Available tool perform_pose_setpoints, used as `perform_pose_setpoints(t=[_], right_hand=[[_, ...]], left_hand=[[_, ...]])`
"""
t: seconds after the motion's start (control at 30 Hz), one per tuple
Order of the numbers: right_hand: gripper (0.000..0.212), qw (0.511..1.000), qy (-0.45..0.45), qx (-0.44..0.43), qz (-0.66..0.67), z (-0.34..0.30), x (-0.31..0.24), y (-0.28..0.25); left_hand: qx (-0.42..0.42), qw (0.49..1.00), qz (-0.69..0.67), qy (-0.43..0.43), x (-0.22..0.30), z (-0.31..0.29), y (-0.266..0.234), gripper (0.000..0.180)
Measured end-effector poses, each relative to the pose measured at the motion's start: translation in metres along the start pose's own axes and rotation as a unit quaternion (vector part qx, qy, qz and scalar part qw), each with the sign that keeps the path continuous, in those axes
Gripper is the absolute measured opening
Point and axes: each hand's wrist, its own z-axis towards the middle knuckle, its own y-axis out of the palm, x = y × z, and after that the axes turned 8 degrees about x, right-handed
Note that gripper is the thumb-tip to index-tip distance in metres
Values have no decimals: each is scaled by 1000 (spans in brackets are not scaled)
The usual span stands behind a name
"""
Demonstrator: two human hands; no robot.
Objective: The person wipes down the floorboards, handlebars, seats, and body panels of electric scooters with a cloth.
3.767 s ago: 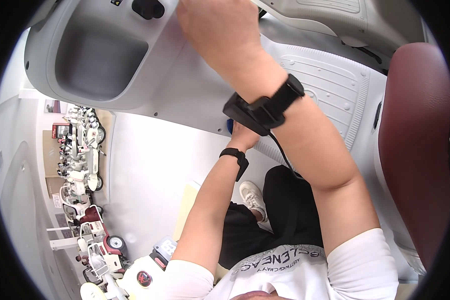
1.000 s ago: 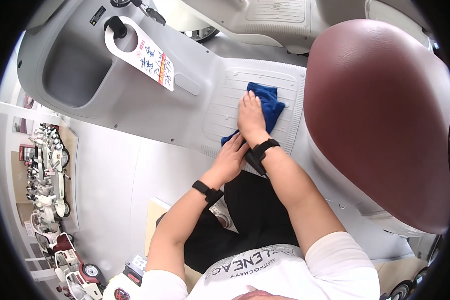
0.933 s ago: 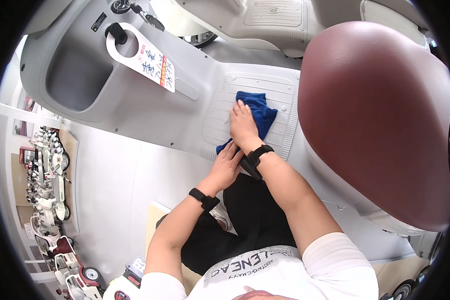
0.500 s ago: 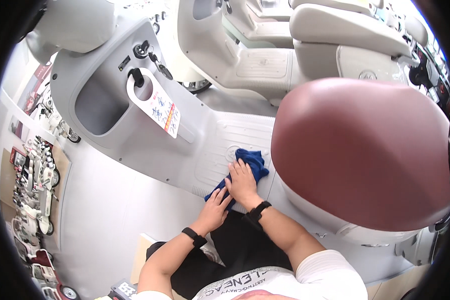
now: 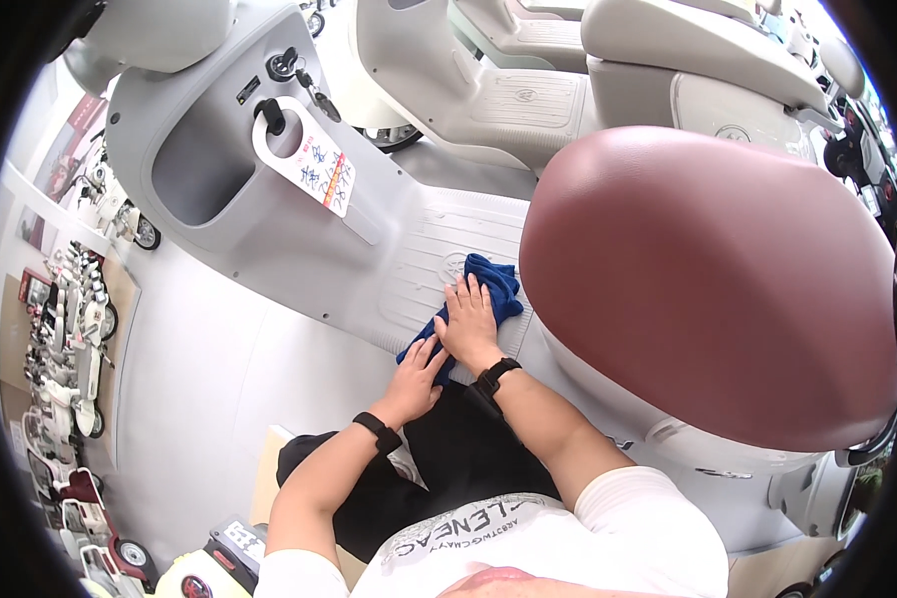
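Note:
A crumpled blue cloth lies on the grey scooter's ribbed footboard, beside a round emblem and close to the seat base. My right hand rests on the cloth, palm down, with its fingers stretched out and spread. Just left of it, my left hand touches the cloth's near end at the footboard's edge. Its fingers are extended over the fabric, and its thumb side is close to my right hand. The underside of both palms is hidden. Each wrist wears a black band.
The reddish-brown seat bulges up to the right of my hands. At left rises the front panel with a storage pocket, keys and a hanging paper tag. A beige scooter stands beyond; several more line the left.
The view has shifted, so the scooter, cloth and hands sit higher in the picture. Both hands stay on the cloth, almost in the same place on the footboard.

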Motion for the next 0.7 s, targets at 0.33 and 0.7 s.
perform_pose_setpoints(t=[0.33, 0.7], right_hand=[[66, 999, -14, -33, -13, 4, 3, 5], [80, 997, -49, 10, 55, 1, 33, 14]], left_hand=[[25, 1000, -5, -13, -6, 1, 12, 69], [106, 994, 29, -11, -10, -2, 37, 53]])
